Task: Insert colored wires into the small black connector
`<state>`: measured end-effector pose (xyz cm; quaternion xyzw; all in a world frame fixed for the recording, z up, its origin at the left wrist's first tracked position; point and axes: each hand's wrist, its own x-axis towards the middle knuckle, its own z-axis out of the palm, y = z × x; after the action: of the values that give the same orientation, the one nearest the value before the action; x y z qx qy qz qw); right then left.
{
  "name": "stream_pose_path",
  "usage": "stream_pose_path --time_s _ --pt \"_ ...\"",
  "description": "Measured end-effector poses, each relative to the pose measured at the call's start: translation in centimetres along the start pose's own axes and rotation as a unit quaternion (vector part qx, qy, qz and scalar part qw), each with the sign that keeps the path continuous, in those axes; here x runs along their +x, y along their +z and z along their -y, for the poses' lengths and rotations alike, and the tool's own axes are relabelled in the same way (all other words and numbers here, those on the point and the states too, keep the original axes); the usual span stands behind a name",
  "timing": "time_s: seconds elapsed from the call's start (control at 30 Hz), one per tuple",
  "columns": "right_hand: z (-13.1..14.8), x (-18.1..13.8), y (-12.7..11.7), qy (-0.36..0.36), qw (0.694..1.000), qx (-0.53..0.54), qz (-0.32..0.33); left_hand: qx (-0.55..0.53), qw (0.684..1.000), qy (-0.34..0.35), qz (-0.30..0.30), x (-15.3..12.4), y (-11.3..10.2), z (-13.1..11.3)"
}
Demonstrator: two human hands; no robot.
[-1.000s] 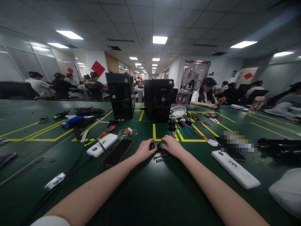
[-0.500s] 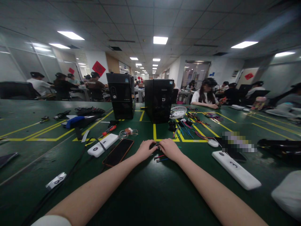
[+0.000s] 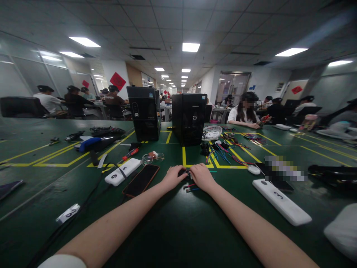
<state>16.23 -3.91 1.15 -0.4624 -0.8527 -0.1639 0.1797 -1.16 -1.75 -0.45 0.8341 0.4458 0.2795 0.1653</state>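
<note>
My left hand [image 3: 175,178] and my right hand [image 3: 202,177] meet over the green table. The fingers of both are closed around a small dark part [image 3: 188,173], mostly covered by them, so its kind cannot be made out. Short red and blue wires with dark ends [image 3: 192,188] lie just below the fingers, partly under my right hand. They seem to belong to the held part, though the join is hidden. Left of my left hand rests a dark-screened phone [image 3: 141,181] in a brown case.
Two black computer towers [image 3: 145,123] [image 3: 192,121] stand beyond my hands. A white basket [image 3: 212,133] and loose coloured wires [image 3: 223,152] lie to the right. White power banks [image 3: 123,172] [image 3: 281,203], eyeglasses [image 3: 153,158] and a red screwdriver [image 3: 130,153] flank my arms. A co-worker [image 3: 245,113] sits opposite.
The view has shifted very slightly. Both hands stay closed together in the same place, with only a tiny movement of the fingers and wires.
</note>
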Motion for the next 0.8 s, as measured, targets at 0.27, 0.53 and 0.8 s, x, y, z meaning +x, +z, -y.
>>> stream_pose_path --time_s 0.27,0.53,0.8 --pt "0.3 0.0 0.2 0.016 1.000 0.000 -0.011 0.004 1.000 0.000 0.000 0.1 0.1 0.2" --pt "-1.1 0.1 -0.7 0.090 0.995 0.034 -0.040 -0.006 1.000 -0.004 -0.005 0.0 0.1 0.1" --pt "-0.8 0.7 -2.8 0.054 0.974 0.204 0.079 -0.037 0.999 -0.030 -0.002 -0.2 -0.1 -0.1"
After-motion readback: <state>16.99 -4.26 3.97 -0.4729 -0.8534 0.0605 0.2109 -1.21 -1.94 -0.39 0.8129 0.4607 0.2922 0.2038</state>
